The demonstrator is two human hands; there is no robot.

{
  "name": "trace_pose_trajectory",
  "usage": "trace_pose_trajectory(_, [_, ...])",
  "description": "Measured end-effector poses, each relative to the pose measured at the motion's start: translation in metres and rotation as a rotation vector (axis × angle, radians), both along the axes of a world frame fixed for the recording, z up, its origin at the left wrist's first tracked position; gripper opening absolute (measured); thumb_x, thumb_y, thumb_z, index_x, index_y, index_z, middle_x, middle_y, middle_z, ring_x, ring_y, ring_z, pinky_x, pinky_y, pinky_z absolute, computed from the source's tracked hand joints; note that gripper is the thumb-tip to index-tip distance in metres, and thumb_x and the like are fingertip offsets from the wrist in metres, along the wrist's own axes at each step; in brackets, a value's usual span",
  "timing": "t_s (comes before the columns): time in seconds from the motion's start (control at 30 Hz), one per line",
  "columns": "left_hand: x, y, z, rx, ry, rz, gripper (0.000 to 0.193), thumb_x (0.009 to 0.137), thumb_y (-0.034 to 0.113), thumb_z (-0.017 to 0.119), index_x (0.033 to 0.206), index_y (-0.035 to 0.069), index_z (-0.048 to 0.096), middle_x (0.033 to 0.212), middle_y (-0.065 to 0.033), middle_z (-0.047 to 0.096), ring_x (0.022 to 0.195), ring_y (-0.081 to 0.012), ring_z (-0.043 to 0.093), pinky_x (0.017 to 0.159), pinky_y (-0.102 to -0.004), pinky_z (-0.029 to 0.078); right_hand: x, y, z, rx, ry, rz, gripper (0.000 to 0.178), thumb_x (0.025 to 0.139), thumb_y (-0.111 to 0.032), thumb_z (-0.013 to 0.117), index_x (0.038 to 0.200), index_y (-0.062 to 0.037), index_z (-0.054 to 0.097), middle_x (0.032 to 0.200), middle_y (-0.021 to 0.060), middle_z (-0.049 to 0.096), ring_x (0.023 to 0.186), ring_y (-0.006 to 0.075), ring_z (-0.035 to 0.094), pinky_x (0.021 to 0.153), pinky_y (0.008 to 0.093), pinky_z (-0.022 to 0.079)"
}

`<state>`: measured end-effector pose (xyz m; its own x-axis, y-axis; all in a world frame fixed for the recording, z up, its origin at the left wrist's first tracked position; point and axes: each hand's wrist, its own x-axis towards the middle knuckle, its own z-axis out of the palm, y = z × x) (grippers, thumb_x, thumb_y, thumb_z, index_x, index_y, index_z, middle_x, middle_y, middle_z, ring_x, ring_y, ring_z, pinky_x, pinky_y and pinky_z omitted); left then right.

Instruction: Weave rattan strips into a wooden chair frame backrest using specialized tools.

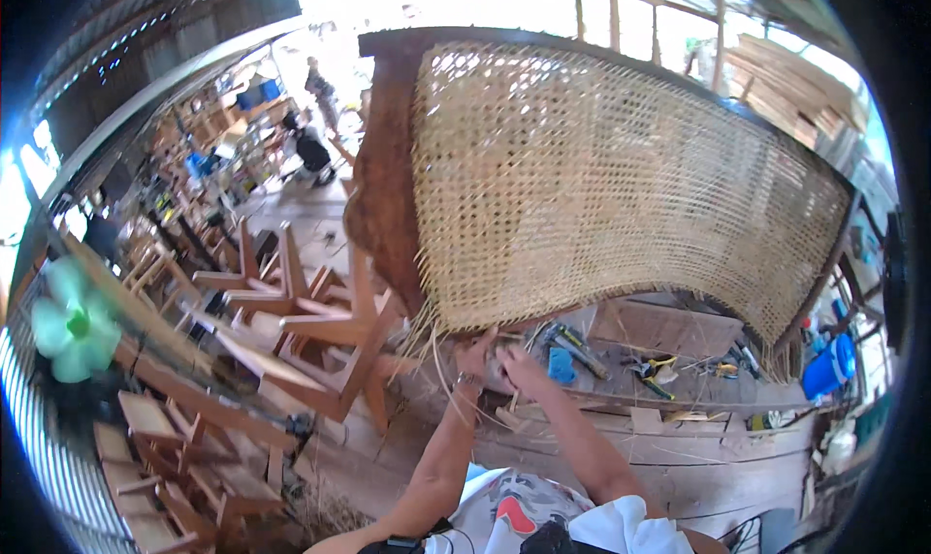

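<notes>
A large dark wooden frame point(383, 181) stands in front of me, its span covered by pale woven cane webbing point(582, 186). Loose cane ends fringe the webbing's left side and lower corner. At the lower edge, near that corner, my left hand point(475, 353) reaches up with its fingers stretched out against the rim. Close to its right, my right hand point(525, 372) is closed, and whatever it grips is too small to make out. One long thin cane strand point(442, 372) curves down past my left wrist.
Hand tools point(572, 346) and a blue object point(561, 366) lie on the wooden surface behind the lower edge. Unfinished wooden chair frames point(320, 326) crowd the left, near a green fan point(78, 321). A blue container point(829, 365) stands right. Two people point(308, 149) are farther back.
</notes>
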<state>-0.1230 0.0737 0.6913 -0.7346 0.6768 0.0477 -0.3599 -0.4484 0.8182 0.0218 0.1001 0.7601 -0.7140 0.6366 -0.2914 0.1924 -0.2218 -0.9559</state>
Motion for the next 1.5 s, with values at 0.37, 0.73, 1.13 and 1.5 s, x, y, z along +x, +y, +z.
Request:
trace_pose_trajectory(0.37, [-0.011,0.037,-0.034,-0.325,0.045,0.010,0.049,0.073,0.026,0.097,0.105,0.009,0.064,0.092,-0.0002,0.065,0.077,-0.0131,0.055,0.067,-0.0315,0.045,0.321,-0.112,-0.229,0.379,-0.731,-0.234,0.023,0.102,-0.025,0.056,0.087,-0.0084,0.063,0.061,0.0087,0.054,0.050,0.0230,0.059,0.047,0.0428,0.047])
trace_pose_trajectory(0.73, [-0.026,0.053,-0.085,-0.373,0.204,0.039,0.058,0.073,0.038,0.096,0.112,0.006,0.067,0.087,-0.0001,0.070,0.063,-0.0132,0.058,0.059,-0.0327,0.048,0.349,-0.159,-0.266,0.199,-0.850,-0.446,0.014,0.098,-0.021,0.063,0.102,-0.0074,0.066,0.082,0.0137,0.062,0.075,0.0337,0.063,0.066,0.0464,0.051])
trace_pose_trajectory(1.13, [0.012,-0.104,0.040,-0.650,0.399,-0.606,0.034,0.093,0.017,0.079,0.118,-0.002,0.067,0.092,-0.0042,0.071,0.070,-0.0094,0.061,0.060,-0.0245,0.048,0.328,-0.055,-0.225,0.432,-0.738,-0.430,0.032,0.099,-0.035,0.059,0.106,-0.0043,0.063,0.092,0.0282,0.070,0.087,0.0491,0.068,0.074,0.0577,0.053])
trace_pose_trajectory(1.5, [0.059,-0.249,0.333,0.562,0.209,-0.118,0.031,0.107,0.019,0.047,0.128,0.000,0.058,0.114,-0.0130,0.063,0.091,-0.0231,0.058,0.086,-0.0364,0.048,0.303,0.036,-0.116,0.797,-0.625,-0.419,0.037,0.103,-0.027,0.053,0.134,-0.0067,0.053,0.118,0.0250,0.066,0.104,0.0485,0.066,0.085,0.0581,0.054])
